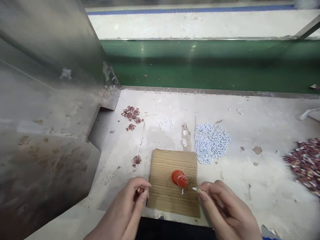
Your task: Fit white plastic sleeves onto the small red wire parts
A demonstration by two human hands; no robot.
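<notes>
My left hand (135, 200) is closed around a small red-brown piece (140, 190), beside the left edge of a square of corrugated cardboard (162, 183). Thumb and fingers of my right hand (220, 203) pinch a small whitish piece (195, 189) over the cardboard's right edge. On the cardboard stands a small red round cup or cap (178, 177), which looks glossy. Just below it lies one curved white piece (182, 192). A large patch of similar white curved pieces (211, 143) spreads beyond the cardboard's upper right corner.
Red-brown pieces lie in a small cluster (131, 114) at upper left, a smaller group (136, 161) nearer, and a big pile (305, 163) far right. A few white pieces (166, 122) sit mid-table. A metal panel (50, 116) borders the left; a green belt (200, 66) runs behind.
</notes>
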